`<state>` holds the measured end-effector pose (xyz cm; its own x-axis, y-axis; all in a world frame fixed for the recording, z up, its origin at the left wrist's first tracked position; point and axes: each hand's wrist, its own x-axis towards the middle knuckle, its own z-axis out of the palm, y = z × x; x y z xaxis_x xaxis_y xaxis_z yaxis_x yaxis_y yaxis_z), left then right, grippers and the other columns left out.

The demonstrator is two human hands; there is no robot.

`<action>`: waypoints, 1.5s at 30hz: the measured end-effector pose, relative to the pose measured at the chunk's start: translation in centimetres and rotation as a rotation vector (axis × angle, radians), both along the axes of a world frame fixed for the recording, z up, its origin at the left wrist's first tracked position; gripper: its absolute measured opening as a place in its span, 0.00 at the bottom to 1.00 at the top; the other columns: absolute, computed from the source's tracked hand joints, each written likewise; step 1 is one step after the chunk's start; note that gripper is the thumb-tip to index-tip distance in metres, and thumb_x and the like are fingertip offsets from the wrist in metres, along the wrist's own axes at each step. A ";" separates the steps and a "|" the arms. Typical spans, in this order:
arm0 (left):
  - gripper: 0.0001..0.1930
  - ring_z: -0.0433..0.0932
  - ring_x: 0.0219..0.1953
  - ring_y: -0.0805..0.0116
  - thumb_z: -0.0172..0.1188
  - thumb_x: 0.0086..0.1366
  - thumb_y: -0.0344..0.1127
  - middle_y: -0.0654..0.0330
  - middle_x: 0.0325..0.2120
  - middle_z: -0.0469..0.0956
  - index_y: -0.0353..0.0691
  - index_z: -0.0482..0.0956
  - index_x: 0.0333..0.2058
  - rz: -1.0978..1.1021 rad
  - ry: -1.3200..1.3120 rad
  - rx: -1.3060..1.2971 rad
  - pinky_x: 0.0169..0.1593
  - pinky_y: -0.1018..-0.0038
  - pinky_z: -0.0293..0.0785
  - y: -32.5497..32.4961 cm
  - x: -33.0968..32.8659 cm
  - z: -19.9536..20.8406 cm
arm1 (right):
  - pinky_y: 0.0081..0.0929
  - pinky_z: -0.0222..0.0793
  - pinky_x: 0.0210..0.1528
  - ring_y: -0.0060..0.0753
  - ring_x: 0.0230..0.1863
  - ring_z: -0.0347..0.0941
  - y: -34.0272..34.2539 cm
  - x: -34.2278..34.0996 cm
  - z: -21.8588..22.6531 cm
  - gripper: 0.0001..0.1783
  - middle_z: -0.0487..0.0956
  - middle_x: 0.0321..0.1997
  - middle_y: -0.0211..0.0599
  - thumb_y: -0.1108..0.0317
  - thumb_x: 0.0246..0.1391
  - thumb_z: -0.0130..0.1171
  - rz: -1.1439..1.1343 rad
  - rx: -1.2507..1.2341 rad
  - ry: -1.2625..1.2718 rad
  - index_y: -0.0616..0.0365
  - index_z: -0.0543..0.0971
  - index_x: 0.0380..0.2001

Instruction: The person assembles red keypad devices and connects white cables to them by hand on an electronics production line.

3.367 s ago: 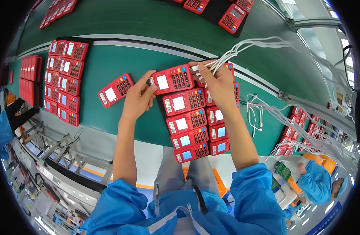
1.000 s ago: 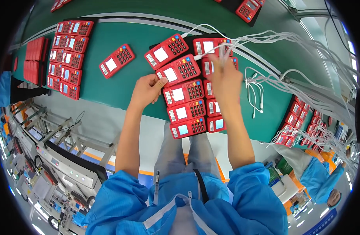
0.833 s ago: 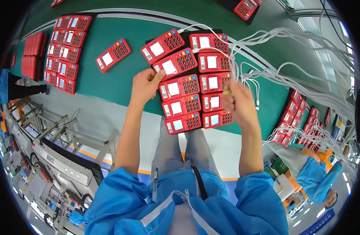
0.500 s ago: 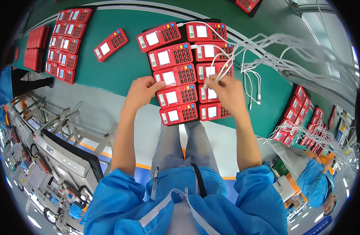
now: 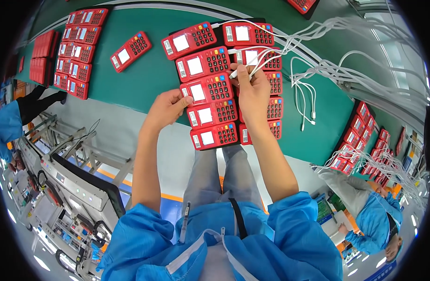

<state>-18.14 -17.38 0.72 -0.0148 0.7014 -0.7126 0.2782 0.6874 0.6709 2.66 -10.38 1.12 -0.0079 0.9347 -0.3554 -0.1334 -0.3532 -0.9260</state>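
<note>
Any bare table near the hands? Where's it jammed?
Bare green table surrounds the lone red terminal, between the left terminal block and middle block; another patch lies between the loose cable ends and right block. Crowded: the middle block, with the left hand at its edge and the right hand holding white cables over it.

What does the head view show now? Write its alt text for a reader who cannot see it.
A person's right hand holds a white cable plug close to the keypad end of a red terminal, whose left edge the left hand touches. It sits within two columns of similar terminals on a green table; other cables run to the two terminals above it.
</note>
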 end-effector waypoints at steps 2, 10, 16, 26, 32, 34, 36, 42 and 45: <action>0.19 0.63 0.14 0.81 0.60 0.64 0.49 0.68 0.14 0.68 0.37 0.73 0.29 0.003 -0.008 0.004 0.16 0.79 0.58 -0.1 0.0 -0.3 | 0.20 0.72 0.40 0.21 0.34 0.75 -0.3 -0.5 0.1 0.14 0.80 0.36 0.39 0.64 0.63 0.53 -0.094 -0.005 0.024 0.68 0.76 0.35; 0.21 0.64 0.16 0.80 0.61 0.63 0.50 0.67 0.14 0.69 0.35 0.73 0.28 0.015 -0.032 0.052 0.21 0.77 0.61 -0.8 0.0 -1.1 | 0.20 0.69 0.34 0.19 0.32 0.72 -2.2 -2.3 1.3 0.15 0.80 0.34 0.37 0.63 0.63 0.53 -0.225 -0.009 -0.132 0.67 0.77 0.35; 0.22 0.67 0.19 0.78 0.61 0.63 0.51 0.64 0.16 0.72 0.34 0.73 0.28 -0.021 -0.024 0.178 0.23 0.76 0.63 -0.7 0.3 -1.7 | 0.20 0.68 0.37 0.19 0.33 0.73 -1.6 -1.1 2.1 0.13 0.82 0.36 0.39 0.64 0.63 0.54 -0.096 -0.056 -0.223 0.66 0.75 0.32; 0.16 0.75 0.23 0.71 0.63 0.60 0.46 0.57 0.21 0.79 0.36 0.80 0.28 0.033 0.094 0.256 0.28 0.69 0.71 -3.0 -1.5 -4.0 | 0.20 0.65 0.37 0.19 0.31 0.71 -1.5 -2.3 2.1 0.10 0.81 0.32 0.31 0.66 0.59 0.57 0.078 0.144 -0.379 0.61 0.81 0.33; 0.12 0.72 0.15 0.64 0.56 0.52 0.40 0.56 0.13 0.73 0.37 0.76 0.18 0.042 -0.022 0.508 0.23 0.62 0.70 -1.1 3.6 -5.7 | 0.39 0.59 0.63 0.38 0.59 0.65 1.2 9.3 -0.4 0.29 0.70 0.58 0.46 0.58 0.59 0.51 0.220 0.004 -0.128 0.65 0.67 0.59; 0.14 0.75 0.15 0.66 0.54 0.53 0.39 0.56 0.12 0.74 0.36 0.75 0.15 -0.001 0.110 0.417 0.19 0.64 0.72 -2.0 2.8 -5.5 | 0.40 0.68 0.55 0.37 0.53 0.71 0.8 4.3 5.2 0.36 0.74 0.54 0.47 0.66 0.55 0.55 0.444 -0.524 0.640 0.60 0.58 0.66; 0.21 0.77 0.16 0.62 0.59 0.56 0.45 0.55 0.10 0.73 0.32 0.73 0.14 0.001 0.025 0.382 0.20 0.62 0.73 -0.9 4.7 -1.9 | 0.32 0.71 0.50 0.34 0.46 0.72 4.1 11.2 4.2 0.23 0.76 0.47 0.41 0.64 0.57 0.57 0.546 -0.684 0.882 0.53 0.68 0.55; 0.23 0.79 0.18 0.58 0.61 0.54 0.48 0.52 0.13 0.78 0.31 0.75 0.15 0.139 0.131 0.334 0.24 0.62 0.76 -1.6 3.6 -0.8 | 0.26 0.75 0.42 0.29 0.37 0.73 4.6 12.1 6.9 0.05 0.78 0.36 0.33 0.69 0.58 0.59 0.745 -0.719 0.468 0.55 0.76 0.37; 0.22 0.79 0.19 0.56 0.61 0.53 0.50 0.53 0.13 0.77 0.33 0.76 0.15 0.202 0.196 0.362 0.25 0.61 0.75 -2.0 4.2 -1.4 | 0.27 0.75 0.43 0.28 0.40 0.73 6.1 15.1 4.6 0.07 0.77 0.39 0.33 0.70 0.58 0.59 0.927 -0.604 -0.072 0.57 0.75 0.40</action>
